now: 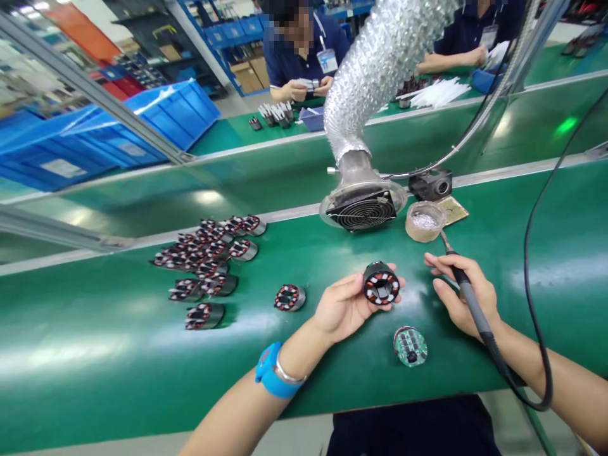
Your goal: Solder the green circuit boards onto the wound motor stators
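My left hand [344,307] holds a round motor stator [381,284] between thumb and fingers, its ring of white and orange-red windings facing me. In my right hand [468,294] rests a soldering iron [470,304] with a grey and black handle; its tip points away, close to a round tub of silvery material [424,221]. The right fingers are partly extended along the handle. Below the stator, a round green circuit board [411,347] lies on the green bench [332,380]. A single stator [289,297] sits left of my left hand.
Several more stators [209,250] are grouped at left. A fume extractor with a fan grille [365,212] hangs from a silver duct [380,69]. Behind the tub is a black soldering-iron stand [431,185]. The iron's cable [527,253] loops at right. Two people work across the bench beside blue bins [142,126].
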The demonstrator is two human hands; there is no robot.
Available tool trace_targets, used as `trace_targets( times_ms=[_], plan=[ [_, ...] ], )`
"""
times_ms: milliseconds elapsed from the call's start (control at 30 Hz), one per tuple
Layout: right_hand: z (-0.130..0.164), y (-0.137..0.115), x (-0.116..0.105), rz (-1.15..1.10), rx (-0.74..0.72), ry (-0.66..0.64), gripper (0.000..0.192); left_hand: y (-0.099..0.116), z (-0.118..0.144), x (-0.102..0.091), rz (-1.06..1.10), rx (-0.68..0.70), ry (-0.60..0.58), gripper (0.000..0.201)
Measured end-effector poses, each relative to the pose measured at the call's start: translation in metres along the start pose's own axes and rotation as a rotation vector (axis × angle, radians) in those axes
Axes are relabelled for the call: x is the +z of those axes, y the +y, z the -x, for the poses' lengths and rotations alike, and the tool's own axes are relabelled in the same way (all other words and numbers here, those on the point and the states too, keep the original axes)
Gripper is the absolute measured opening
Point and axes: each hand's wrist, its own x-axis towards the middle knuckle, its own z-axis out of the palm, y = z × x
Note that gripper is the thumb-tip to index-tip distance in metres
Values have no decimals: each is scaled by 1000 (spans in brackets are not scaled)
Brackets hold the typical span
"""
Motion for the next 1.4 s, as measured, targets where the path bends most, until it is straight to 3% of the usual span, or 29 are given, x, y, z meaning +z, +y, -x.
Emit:
trace_targets(
  times_ms=[133, 300, 367, 433, 567, 700, 800, 967, 1033, 1133, 1233, 1333, 1400],
  plan=[
    [-1, 0, 2, -14, 38, -13, 36, 6, 6, 7, 155, -20, -89, 48],
    [-1, 1, 1, -3, 41, -22, 35, -3, 3, 4, 31, -15, -71, 52],
    [-1, 1, 1, 9, 42, -23, 36, -4, 4, -2, -171, 10, -41, 56],
    [-2, -1, 0, 26, 44, -18, 36, -1, 7, -7, -535, 66, -29, 57],
    [-5, -5, -1, 56, 29, 5, 35, 13, 16, 0, -1339, 121, -178, 59],
    [-6, -5, -1, 60, 13, 6, 36, 18, 23, 27, -1657, 52, -339, 80],
    [-4, -2, -1, 71, 6, -3, 35, 7, 26, 48, -1812, 52, -403, 87],
    [-4, 6, -7, 149, -46, -3, 33, -21, 20, 61, -1982, -131, -278, 62],
    [-4, 10, -10, 181, -80, -1, 30, -25, 17, 55, -1967, -197, -277, 60],
    [-4, 18, -16, 217, -93, -12, 31, -16, 25, 36, -1970, -150, -200, 44],
    [-4, 24, -22, 238, -81, 11, 32, 18, 48, 10, -1933, 10, 14, 42],
    [-5, 26, -23, 258, -88, 20, 32, 75, 65, -17, -1929, 112, 249, 42],
    [-5, 27, -21, 281, -126, 16, 33, 116, 59, -30, -1986, 110, 428, 37]
  ],
)
